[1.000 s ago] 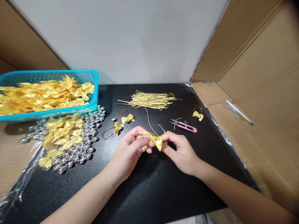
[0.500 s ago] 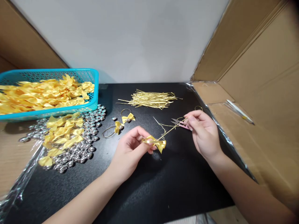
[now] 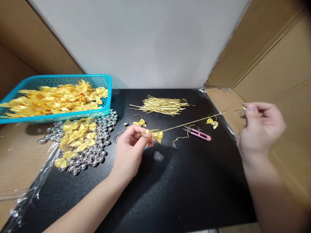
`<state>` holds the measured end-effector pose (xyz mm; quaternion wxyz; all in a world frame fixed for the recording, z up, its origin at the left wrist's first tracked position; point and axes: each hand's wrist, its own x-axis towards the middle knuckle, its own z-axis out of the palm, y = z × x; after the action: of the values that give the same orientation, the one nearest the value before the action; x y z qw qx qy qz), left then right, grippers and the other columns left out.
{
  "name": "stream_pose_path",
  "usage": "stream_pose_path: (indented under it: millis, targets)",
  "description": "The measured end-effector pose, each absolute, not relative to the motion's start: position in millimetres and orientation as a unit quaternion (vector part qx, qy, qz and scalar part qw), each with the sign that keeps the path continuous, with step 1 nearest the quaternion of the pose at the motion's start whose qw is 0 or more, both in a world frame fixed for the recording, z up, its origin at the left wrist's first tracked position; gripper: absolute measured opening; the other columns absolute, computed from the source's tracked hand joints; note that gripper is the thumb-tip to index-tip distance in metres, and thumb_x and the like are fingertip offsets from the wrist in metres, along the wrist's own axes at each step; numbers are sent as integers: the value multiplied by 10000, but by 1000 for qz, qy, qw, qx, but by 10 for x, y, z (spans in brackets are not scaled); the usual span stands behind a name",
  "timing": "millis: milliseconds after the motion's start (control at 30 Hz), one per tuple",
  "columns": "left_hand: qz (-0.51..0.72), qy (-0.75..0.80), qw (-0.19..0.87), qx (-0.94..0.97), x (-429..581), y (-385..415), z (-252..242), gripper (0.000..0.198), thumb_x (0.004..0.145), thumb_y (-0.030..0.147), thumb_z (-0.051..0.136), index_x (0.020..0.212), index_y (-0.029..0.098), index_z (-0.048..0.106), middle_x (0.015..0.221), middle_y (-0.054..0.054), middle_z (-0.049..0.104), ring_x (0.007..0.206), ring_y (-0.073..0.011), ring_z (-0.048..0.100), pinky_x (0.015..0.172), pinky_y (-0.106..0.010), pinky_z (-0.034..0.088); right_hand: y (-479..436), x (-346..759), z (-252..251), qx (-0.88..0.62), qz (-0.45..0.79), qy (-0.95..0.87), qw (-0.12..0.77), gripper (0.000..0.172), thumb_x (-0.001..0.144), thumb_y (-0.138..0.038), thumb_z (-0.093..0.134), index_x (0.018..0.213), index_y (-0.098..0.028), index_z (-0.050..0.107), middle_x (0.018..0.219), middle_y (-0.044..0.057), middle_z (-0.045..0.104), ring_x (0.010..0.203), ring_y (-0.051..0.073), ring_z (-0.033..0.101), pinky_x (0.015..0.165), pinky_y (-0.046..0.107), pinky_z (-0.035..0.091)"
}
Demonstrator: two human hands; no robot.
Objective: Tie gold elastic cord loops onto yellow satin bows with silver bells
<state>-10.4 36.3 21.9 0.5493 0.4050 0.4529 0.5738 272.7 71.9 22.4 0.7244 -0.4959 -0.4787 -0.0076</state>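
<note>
Between thumb and fingers, my left hand (image 3: 132, 145) pinches a yellow ribbon bow (image 3: 158, 136) above the black table. A thin gold cord (image 3: 194, 120) runs taut from the bow up to my right hand (image 3: 262, 126), which grips its far end at the right. Beneath the cord lie pink-handled thread snips (image 3: 198, 132) and a few cord scraps (image 3: 178, 139). A bow with a silver bell (image 3: 213, 124) and a gold loop rests right of the snips. Another looped bow (image 3: 140, 122) sits just behind my left hand. Fingers partly hide the held bow.
A blue basket (image 3: 109, 97) full of yellow bows stands at the back left. In front of it are loose bows (image 3: 77, 137) among many silver bells (image 3: 93, 158). A bundle of gold cords (image 3: 165, 105) lies at the back. Cardboard panels (image 3: 274, 74) flank the black table (image 3: 157, 194).
My right hand has moved far to the right, drawing the cord out long and straight. The snips and the bow at the right are now uncovered. The view has shifted slightly.
</note>
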Motion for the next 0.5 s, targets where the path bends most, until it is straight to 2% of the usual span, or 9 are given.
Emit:
stream_pose_path:
  millis: [133, 233, 333, 400, 500]
  targets:
    - [577, 460, 541, 403, -110, 367, 202, 137, 756, 166, 711, 698, 185, 588, 562, 55, 653, 543, -73, 585, 593, -174, 477, 725, 2840, 234, -550, -46, -511, 659, 160, 817, -283, 598, 750, -151, 660, 691, 5, 619, 604, 118, 533, 591, 270, 382]
    - [580, 454, 537, 411, -122, 357, 193, 126, 765, 171, 709, 708, 187, 597, 569, 58, 654, 551, -72, 590, 599, -173, 481, 732, 2900, 228, -587, -36, -501, 635, 139, 791, -274, 599, 752, -153, 655, 664, -2, 602, 553, 104, 483, 563, 270, 350]
    - [581, 449, 531, 423, -128, 351, 199, 117, 767, 174, 711, 717, 189, 606, 578, 56, 659, 555, -75, 595, 599, -174, 487, 746, 2934, 242, -615, -6, -488, 619, 119, 755, -266, 618, 752, -155, 657, 682, 17, 622, 562, 110, 503, 578, 288, 368]
    - [579, 450, 526, 430, -126, 350, 203, 116, 765, 177, 714, 719, 189, 608, 582, 54, 662, 556, -78, 596, 598, -177, 491, 726, 2937, 288, -623, 80, -486, 608, 149, 706, -249, 650, 835, -179, 668, 584, -23, 576, 510, 109, 479, 580, 303, 386]
    - [576, 453, 526, 433, -122, 354, 197, 122, 764, 180, 715, 714, 190, 605, 575, 53, 656, 555, -82, 591, 596, -178, 494, 622, 2964, 392, -585, 307, -511, 551, 291, 669, -257, 642, 959, -252, 628, 391, -113, 388, 377, 107, 390, 592, 354, 439]
